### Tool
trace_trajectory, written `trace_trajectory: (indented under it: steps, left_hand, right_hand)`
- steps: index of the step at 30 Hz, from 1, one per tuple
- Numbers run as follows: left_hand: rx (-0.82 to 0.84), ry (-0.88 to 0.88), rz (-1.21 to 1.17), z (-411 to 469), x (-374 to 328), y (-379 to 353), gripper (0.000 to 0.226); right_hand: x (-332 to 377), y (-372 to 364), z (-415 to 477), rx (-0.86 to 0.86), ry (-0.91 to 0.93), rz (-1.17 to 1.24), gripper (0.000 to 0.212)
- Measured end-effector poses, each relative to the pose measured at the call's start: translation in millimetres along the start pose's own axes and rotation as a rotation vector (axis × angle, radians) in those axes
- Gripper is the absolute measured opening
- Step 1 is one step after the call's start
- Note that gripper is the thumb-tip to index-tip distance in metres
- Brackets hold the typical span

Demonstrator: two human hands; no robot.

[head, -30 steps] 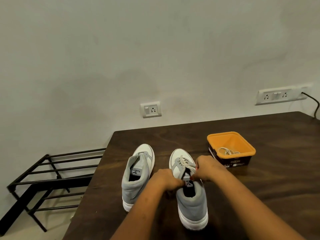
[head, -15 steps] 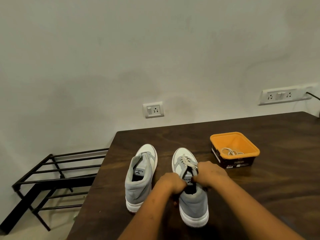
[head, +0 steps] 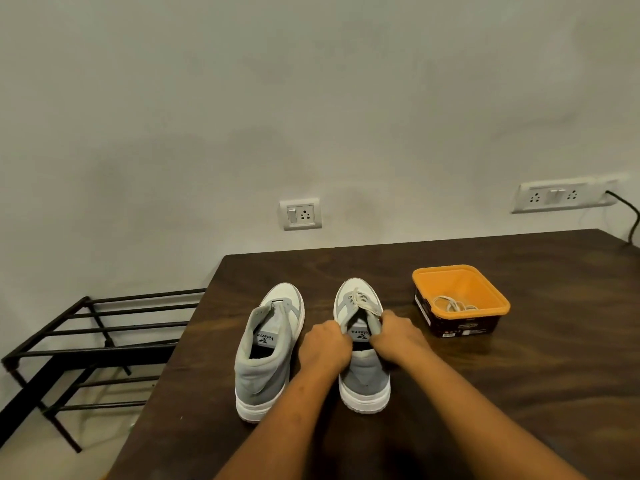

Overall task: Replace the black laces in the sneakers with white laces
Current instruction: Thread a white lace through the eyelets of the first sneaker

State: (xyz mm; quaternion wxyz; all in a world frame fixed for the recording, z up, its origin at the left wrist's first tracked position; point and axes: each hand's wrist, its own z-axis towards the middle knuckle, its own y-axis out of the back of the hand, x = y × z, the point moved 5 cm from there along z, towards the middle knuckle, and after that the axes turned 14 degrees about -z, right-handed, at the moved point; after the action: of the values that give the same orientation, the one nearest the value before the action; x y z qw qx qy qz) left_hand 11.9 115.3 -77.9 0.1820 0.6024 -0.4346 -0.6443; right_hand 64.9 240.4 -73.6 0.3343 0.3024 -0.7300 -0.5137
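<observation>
Well, on the head view, the only one I have, both hands have dropped back since a second ago. They were up at the top eyelets of the laced sneaker (head: 363,372), lower centre of the frame, and now sit at its collar, either side of the tongue. The left hand (head: 323,346) and right hand (head: 398,336) both have their fingers curled in and grip that sneaker's opening. The white lace (head: 362,301) lies criss-crossed above them toward the toe, its loops loose. I judge the threading on this shoe done or nearly so, and this the tidy-up. Just to its left the unlaced sneaker (head: 266,358) stands with bare eyelets, so half the job remains. A spare lace (head: 453,304) lies in the orange tub (head: 460,268), right of centre on the tabletop (head: 519,393).

The fingertips are hidden, so I cannot tell whether lace ends are pinched too, or whether a knot is tied. No black lace shows anywhere. The forearms cover the near tabletop.
</observation>
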Motion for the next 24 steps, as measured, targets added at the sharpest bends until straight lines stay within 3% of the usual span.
trace_trajectory:
  steps: [7, 13, 17, 20, 24]
  left_hand:
    - [-0.064, -0.039, -0.072, 30, -12, 1, 0.033]
    - [-0.043, -0.067, -0.224, 42, -1, -8, 0.029]
    - [-0.233, -0.066, -0.38, 39, 3, 28, 0.018]
    - [-0.41, -0.057, -0.411, 28, 14, 63, 0.013]
    - [-0.436, 0.004, -0.277, 17, 46, 83, 0.018]
  right_hand:
    - [-3, 18, 30, -0.125, -0.001, 0.032, 0.03]
    - [-8, 10, 37, -0.084, -0.015, 0.03, 0.036]
    - [-12, 15, 31, -0.101, -0.023, 0.019, 0.039]
    - [-6, 28, 19, -0.234, 0.002, -0.035, 0.033]
    - [20, 35, 0, -0.354, 0.151, 0.02, 0.03]
